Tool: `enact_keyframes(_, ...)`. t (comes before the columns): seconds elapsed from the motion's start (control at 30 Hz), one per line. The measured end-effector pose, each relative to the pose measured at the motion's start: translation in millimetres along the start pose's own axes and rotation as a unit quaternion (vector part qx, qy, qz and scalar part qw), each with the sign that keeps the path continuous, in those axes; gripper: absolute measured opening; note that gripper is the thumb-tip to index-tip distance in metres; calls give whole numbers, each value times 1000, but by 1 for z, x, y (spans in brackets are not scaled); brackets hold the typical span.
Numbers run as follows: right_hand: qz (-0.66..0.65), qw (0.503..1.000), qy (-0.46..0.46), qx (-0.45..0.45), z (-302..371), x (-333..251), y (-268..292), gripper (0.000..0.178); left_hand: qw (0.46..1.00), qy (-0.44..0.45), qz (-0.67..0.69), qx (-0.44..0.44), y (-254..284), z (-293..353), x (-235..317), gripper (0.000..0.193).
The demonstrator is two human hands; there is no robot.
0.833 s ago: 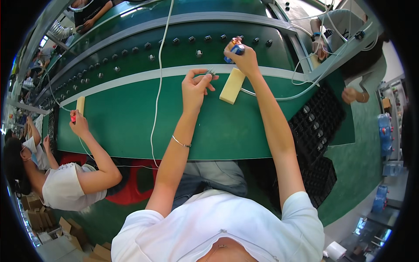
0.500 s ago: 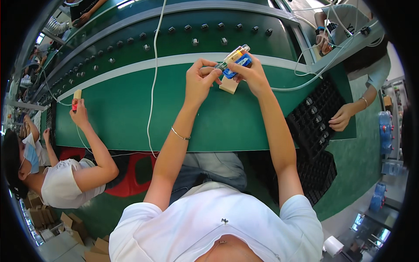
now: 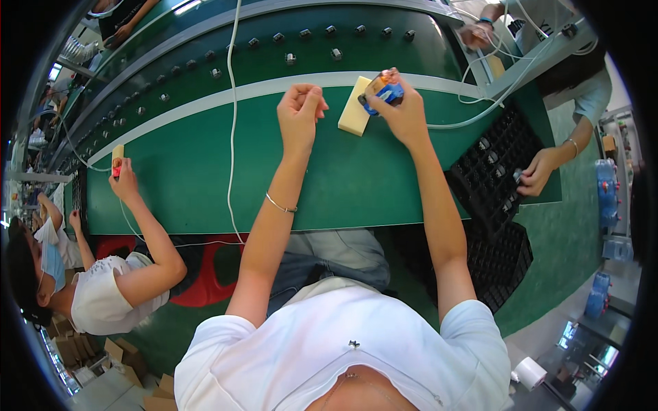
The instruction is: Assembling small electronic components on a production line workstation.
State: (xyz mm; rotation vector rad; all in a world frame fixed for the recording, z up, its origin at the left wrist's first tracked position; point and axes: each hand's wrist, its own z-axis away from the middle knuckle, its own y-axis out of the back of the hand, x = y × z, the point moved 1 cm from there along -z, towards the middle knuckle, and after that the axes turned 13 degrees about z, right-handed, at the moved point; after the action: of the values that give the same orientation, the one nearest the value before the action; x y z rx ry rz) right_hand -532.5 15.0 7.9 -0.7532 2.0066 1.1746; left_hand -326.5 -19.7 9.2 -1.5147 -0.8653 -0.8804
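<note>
A blue-and-yellow handheld device (image 3: 388, 94) with a clear, shiny end is gripped in my right hand (image 3: 406, 118). Its exact kind cannot be made out. Just left of it, a cream-coloured block (image 3: 352, 115) lies slanted on the green worktable (image 3: 343, 178), partly behind the device. My left hand (image 3: 299, 118) is raised over the table, left of the block and apart from the device. Its fingers are curled and pinched against the thumb; whatever they hold, if anything, is hidden.
Small dark parts (image 3: 306, 33) stand in rows on a green belt beyond a pale rail. A white cable (image 3: 234, 137) hangs across the table at left. Black gridded trays (image 3: 490, 171) sit at right, where a co-worker's hand (image 3: 540, 171) reaches in. Another person sits at left.
My left hand has drawn away leftward from the device's front end. The device, still in my right hand, has tilted and moved slightly right. More of the cream block now shows.
</note>
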Motion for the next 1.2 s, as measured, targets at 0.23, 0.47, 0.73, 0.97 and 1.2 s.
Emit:
enact_keyframes(0.23,154,982,100,47,20,-13,-10,43,941,-124,-106,-295,-111,70,-7,9)
enact_keyframes(0.47,188,975,81,89,20,-14,-14,38,779,-198,-255,-537,-250,112,-69,12)
enact_keyframes(0.73,173,979,85,66,21,-11,-19,40,642,-272,-345,-629,-323,143,-120,13)
enact_keyframes(0.97,172,977,89,92,23,-19,-15,37,643,-330,-300,-623,-326,155,-124,14)
enact_keyframes(1.2,173,979,67,89,23,-15,-15,37,770,-218,-147,-581,-278,142,-36,17)
